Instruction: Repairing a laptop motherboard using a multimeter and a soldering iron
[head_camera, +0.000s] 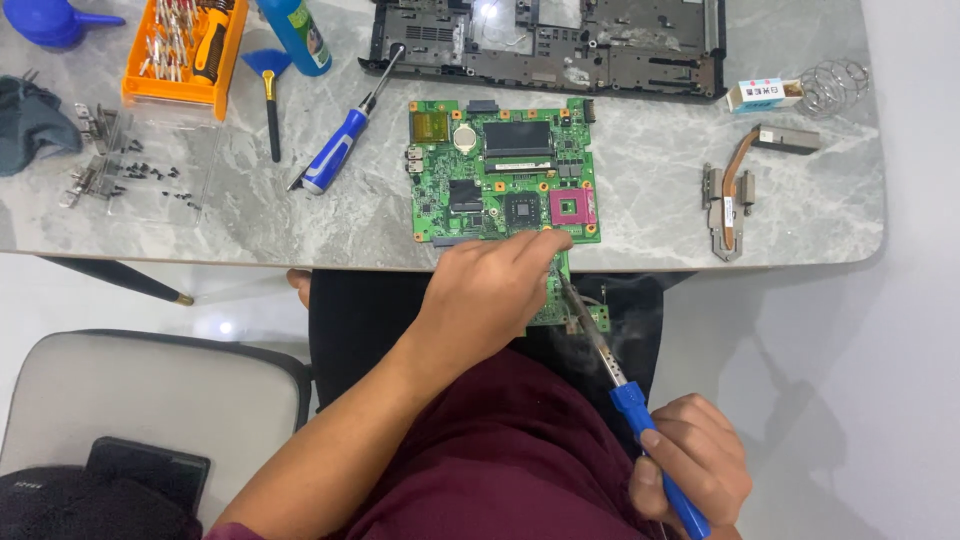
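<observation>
Left hand (490, 295) lies palm-down with fingers curled forward; right hand (690, 475) is fisted low, its grip closed tight.

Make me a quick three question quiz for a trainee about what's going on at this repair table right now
1. Multiple choice: what does the right hand hold? A) a brush B) a soldering iron with a blue handle C) a bottle
2. True or false: the left hand rests on the near edge of the green circuit board.
3. Short answer: which tool lies on the table just left of the board?

Key
1. B
2. True
3. The blue-handled screwdriver
</observation>
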